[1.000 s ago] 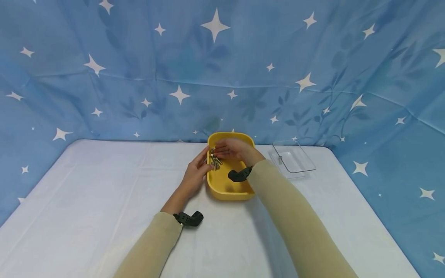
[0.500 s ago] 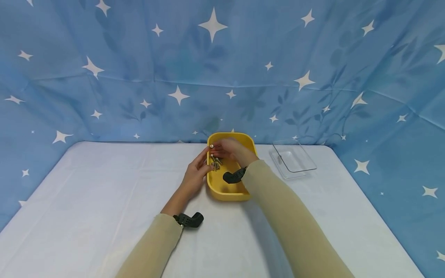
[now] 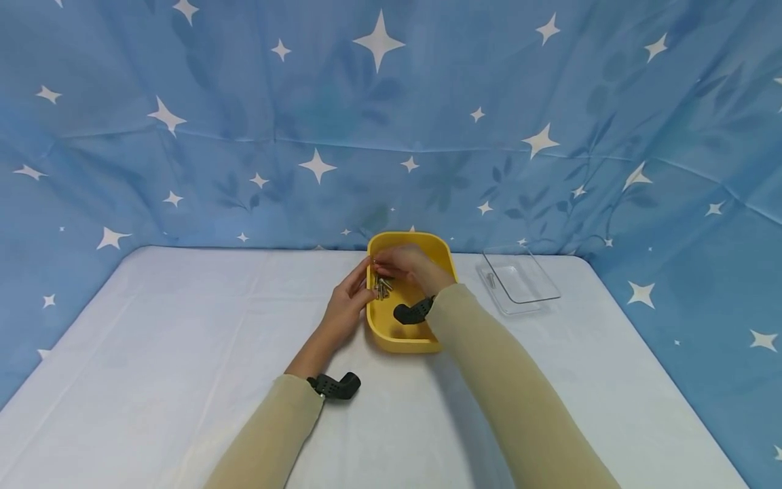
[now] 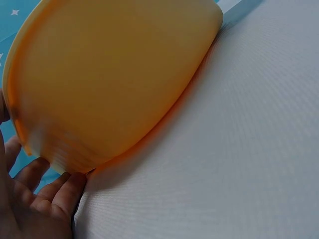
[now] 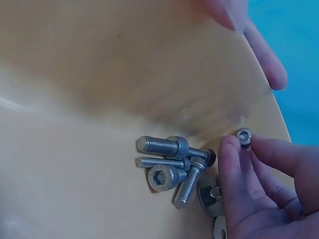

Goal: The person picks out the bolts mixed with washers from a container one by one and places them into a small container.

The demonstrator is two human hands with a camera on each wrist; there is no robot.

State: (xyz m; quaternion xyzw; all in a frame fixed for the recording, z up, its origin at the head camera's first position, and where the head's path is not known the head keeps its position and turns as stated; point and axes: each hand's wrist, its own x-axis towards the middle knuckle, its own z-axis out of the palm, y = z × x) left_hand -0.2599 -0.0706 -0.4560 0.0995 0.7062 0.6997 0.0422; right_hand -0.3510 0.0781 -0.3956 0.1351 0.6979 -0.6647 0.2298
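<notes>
My left hand (image 3: 345, 309) grips the left wall of a yellow container (image 3: 403, 345), its thumb over the rim and its fingers against the outside. In the left wrist view the fingers (image 4: 67, 196) touch the outer wall. My right hand (image 3: 418, 265) reaches into the container and pinches a small socket-head screw (image 5: 243, 137) between thumb and finger, head toward the wrist camera. Just beside those fingertips lies a pile of metal socket-head bolts (image 5: 162, 159), some thicker than others. A flat washer (image 5: 208, 196) is partly hidden behind the right fingers.
To the right of the container stands a clear, shallow box (image 3: 525, 275) with a small metal screw (image 3: 491, 280) inside at its left. A white cloth (image 3: 183, 353) covers the table, and a blue star-patterned curtain (image 3: 342, 122) hangs behind and along the sides.
The right hand has shifted slightly left within the container, its fingers closing from a looser pose into a pinch on the small screw. The left hand keeps its hold on the container.
</notes>
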